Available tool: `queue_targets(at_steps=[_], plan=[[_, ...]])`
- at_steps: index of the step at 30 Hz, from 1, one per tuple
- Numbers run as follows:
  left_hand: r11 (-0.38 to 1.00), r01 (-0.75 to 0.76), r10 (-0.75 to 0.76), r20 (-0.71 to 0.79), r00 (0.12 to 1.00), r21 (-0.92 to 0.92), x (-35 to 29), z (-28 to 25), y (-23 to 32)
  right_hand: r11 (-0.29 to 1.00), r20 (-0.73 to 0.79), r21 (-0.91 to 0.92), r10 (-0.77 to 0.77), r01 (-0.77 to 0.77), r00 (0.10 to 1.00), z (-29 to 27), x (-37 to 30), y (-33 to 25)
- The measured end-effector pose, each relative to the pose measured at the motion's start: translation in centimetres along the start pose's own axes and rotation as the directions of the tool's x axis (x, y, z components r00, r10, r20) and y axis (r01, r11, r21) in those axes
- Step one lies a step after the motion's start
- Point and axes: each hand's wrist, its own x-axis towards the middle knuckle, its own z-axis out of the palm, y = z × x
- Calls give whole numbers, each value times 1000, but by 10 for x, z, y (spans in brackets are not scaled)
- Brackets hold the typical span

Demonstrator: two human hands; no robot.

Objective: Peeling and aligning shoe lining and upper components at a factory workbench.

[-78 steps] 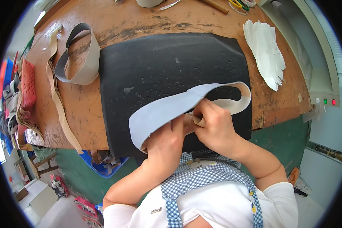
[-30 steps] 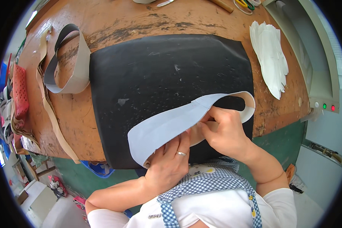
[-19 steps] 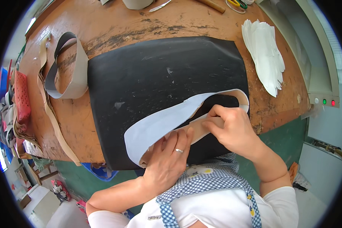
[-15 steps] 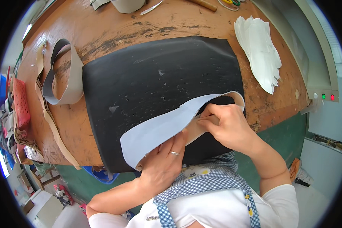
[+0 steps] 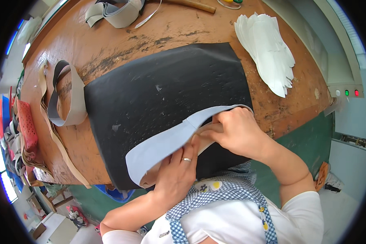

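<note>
A closed loop of light blue-grey strip (image 5: 162, 148), beige on its inner face, stands on edge over the black mat (image 5: 171, 87). A seam crosses it near the middle. My right hand (image 5: 242, 132) is closed at the loop's right part, thumb and forefinger pinching the beige near side. At the near left of the loop is my left hand (image 5: 177, 168), a ring on one finger, its fingers together and pressed on the strip. Its thumb is hidden, and so are some of the right hand's fingertips.
Left of the mat stands another grey loop (image 5: 76, 99) beside a long tan strip (image 5: 59, 134). A stack of white pieces (image 5: 266, 53) lies at the far right. Rolled strips (image 5: 120, 14) and a wooden handle (image 5: 195, 5) are at the back. A red basket (image 5: 27, 124) sits at the left edge.
My right hand has turned slightly and its fingers sit further down into the loop, whose right end is flatter. The left hand keeps its place on the strip. The whole view has shifted a little.
</note>
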Motion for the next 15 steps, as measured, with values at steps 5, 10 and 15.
queue_targets(at_steps=[5,10,15], plan=[[982,-97,97,8,995,164,4,-3,3,976,-102,211,-31,52,994,-4,-16,20],[978,-93,91,20,996,187,4,0,4,977,-46,211,30,-19,998,-9,-11,20],[982,-71,71,9,997,175,7,-1,7,981,-36,194,11,-4,999,-7,-8,24]])
